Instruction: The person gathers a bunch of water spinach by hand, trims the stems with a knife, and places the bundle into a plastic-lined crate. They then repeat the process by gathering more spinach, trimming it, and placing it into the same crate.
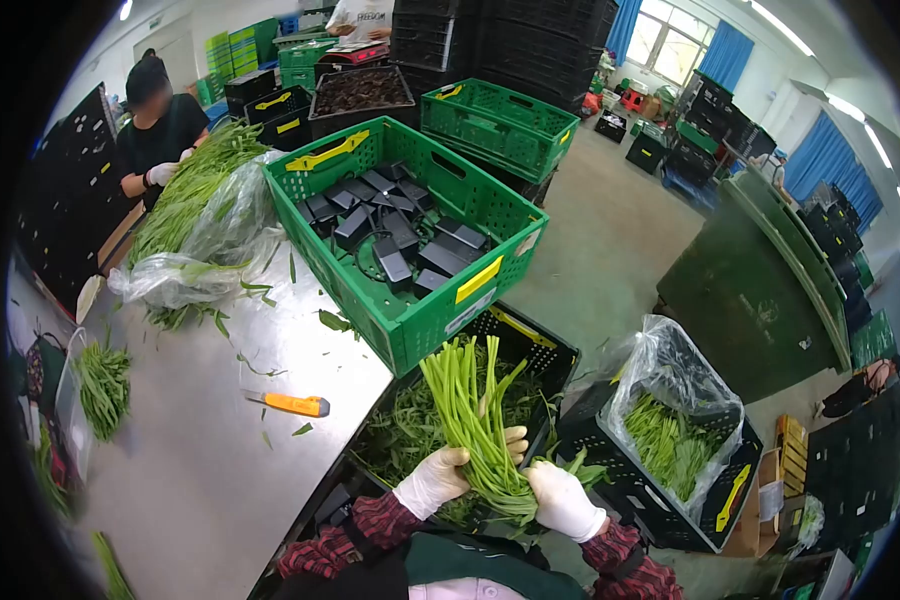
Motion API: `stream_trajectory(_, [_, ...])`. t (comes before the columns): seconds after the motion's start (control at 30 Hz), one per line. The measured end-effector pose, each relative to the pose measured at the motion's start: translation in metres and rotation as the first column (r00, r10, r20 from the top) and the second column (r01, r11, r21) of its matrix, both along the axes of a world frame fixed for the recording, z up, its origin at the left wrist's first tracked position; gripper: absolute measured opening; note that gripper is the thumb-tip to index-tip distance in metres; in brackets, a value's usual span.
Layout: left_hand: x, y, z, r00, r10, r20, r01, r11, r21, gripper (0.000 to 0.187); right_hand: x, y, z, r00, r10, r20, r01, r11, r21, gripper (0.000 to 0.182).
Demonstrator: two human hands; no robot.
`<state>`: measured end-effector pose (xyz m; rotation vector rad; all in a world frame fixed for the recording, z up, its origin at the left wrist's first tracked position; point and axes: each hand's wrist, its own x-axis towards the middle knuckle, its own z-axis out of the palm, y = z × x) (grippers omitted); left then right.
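Gloved left hand (433, 484) wrapped round greens (470, 405) — bundle held over leaf-filled black crate (532, 347). Right hand (565, 502) gripping its near, leafy end. Orange knife (296, 403) on table (190, 480), left — green crate (345, 295) of black adapters (395, 262) beyond.

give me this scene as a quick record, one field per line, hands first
left hand: gloved, wrapped around a bunch of green stems
right hand: gloved, against the bunch's leafy lower end; grip unclear
below hands: dark crate of loose greens
table: shiny surface with an orange-handled knife
green crate: perforated walls, dark boxes inside
right side: black crate with clear liner, holding greens
co-worker: person in black, white glove at a heap of greens
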<state>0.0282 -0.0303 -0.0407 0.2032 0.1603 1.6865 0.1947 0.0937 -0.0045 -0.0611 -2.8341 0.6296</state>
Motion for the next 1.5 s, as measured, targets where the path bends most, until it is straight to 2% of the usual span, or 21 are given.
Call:
stream_trajectory(0.23, [-0.011,-0.005,-0.004,0.999,-0.028,-0.030,0.023,0.988,-0.154,0.076,-0.008,-0.004,-0.030,1.000,0.027,0.013,-0.025,0.992,-0.122,0.025])
stream_trajectory(0.3, [-0.018,-0.002,-0.001,0.999,-0.008,-0.041,-0.001,0.976,-0.217,0.063,-0.010,-0.010,-0.019,0.996,-0.022,0.082,0.004,0.976,0.216,0.045])
stream_trajectory(0.33, [-0.026,-0.001,0.004,0.977,-0.012,-0.212,-0.053,0.952,-0.302,0.057,-0.012,-0.008,-0.002,0.991,-0.027,0.131,-0.018,0.943,0.334,0.080])
stream_trajectory(0.37, [-0.036,0.000,0.010,0.926,-0.031,-0.376,-0.121,0.920,-0.373,0.050,-0.012,-0.007,0.016,0.991,-0.028,0.128,-0.016,0.943,0.333,0.080])
stream_trajectory(0.5, [-0.060,0.013,-0.009,0.384,-0.240,-0.892,-0.321,0.871,-0.372,0.035,-0.012,-0.012,0.096,0.955,-0.173,0.242,0.107,0.959,0.261,0.099])
stream_trajectory(0.57, [-0.048,0.020,0.006,-0.179,-0.567,-0.804,-0.137,0.823,-0.551,0.042,-0.017,-0.012,0.101,0.968,-0.140,0.208,0.099,0.976,0.194,0.101])
stream_trajectory(0.6, [-0.035,0.026,0.016,-0.494,-0.557,-0.667,-0.064,0.789,-0.611,0.046,-0.025,-0.008,0.088,0.987,-0.064,0.144,0.042,0.988,0.149,0.102])
stream_trajectory(0.63, [-0.021,0.029,0.018,-0.632,-0.477,-0.610,0.047,0.763,-0.645,0.045,-0.031,-0.003,0.071,0.997,0.013,0.077,-0.021,0.994,0.107,0.103])
stream_trajectory(0.7, [-0.006,0.031,0.032,-0.721,-0.462,-0.516,0.087,0.679,-0.729,0.044,-0.028,0.005,0.025,0.972,0.020,0.234,-0.029,0.999,0.033,0.096])
stream_trajectory(0.77, [-0.011,0.029,0.035,-0.606,-0.376,-0.701,0.212,0.773,-0.598,0.041,-0.010,0.012,-0.022,0.863,0.198,0.465,-0.056,0.951,-0.303,0.084])
stream_trajectory(0.83, [-0.005,0.035,0.037,-0.698,-0.297,-0.651,0.284,0.720,-0.634,0.044,0.000,0.010,-0.039,0.769,0.345,0.539,0.085,0.779,-0.621,0.070])
stream_trajectory(0.87, [-0.001,0.039,0.039,-0.694,-0.307,-0.651,0.280,0.719,-0.637,0.044,0.008,0.005,-0.058,0.748,0.460,0.479,0.223,0.506,-0.834,0.061])
stream_trajectory(1.0, [0.004,0.050,0.046,-0.747,-0.178,-0.640,0.401,0.648,-0.647,0.051,0.018,-0.024,-0.084,0.752,0.584,0.304,0.368,0.011,-0.930,0.048])
stream_trajectory(1.03, [0.004,0.050,0.048,-0.737,-0.182,-0.651,0.409,0.647,-0.644,0.053,0.021,-0.024,-0.089,0.750,0.588,0.303,0.370,0.007,-0.929,0.048])
stream_trajectory(1.1, [0.004,0.045,0.052,-0.746,-0.206,-0.633,0.377,0.653,-0.657,0.052,0.026,-0.027,-0.105,0.865,0.435,0.251,0.391,-0.272,-0.879,0.046])
stream_trajectory(1.17, [0.006,0.033,0.054,-0.894,0.090,-0.440,0.120,0.992,-0.041,0.046,0.028,-0.027,-0.110,0.925,0.237,0.297,0.370,-0.377,-0.849,0.046])
stream_trajectory(1.23, [0.002,0.017,0.056,-0.742,0.038,-0.670,-0.168,0.956,0.241,0.031,0.023,-0.021,-0.088,0.924,0.085,0.374,0.376,-0.392,-0.840,0.046])
stream_trajectory(1.3, [-0.003,-0.010,0.043,-0.290,-0.304,-0.908,-0.508,0.852,-0.123,0.028,0.016,-0.018,-0.081,0.939,-0.023,0.343,0.306,-0.401,-0.863,0.045])
stream_trajectory(1.33, [-0.009,-0.017,0.026,-0.227,-0.262,-0.938,-0.514,0.850,-0.113,0.031,0.010,-0.020,-0.075,0.936,-0.037,0.350,0.313,-0.364,-0.877,0.042])
stream_trajectory(1.43, [-0.003,-0.033,-0.027,0.533,-0.455,-0.713,-0.064,0.819,-0.570,0.059,-0.004,-0.042,-0.069,0.924,-0.078,0.374,0.356,-0.179,-0.917,0.039])
stream_trajectory(1.5, [0.027,-0.035,-0.030,0.842,-0.318,-0.435,0.130,0.903,-0.409,0.073,-0.009,-0.068,-0.077,0.947,-0.198,0.254,0.288,0.169,-0.943,0.046])
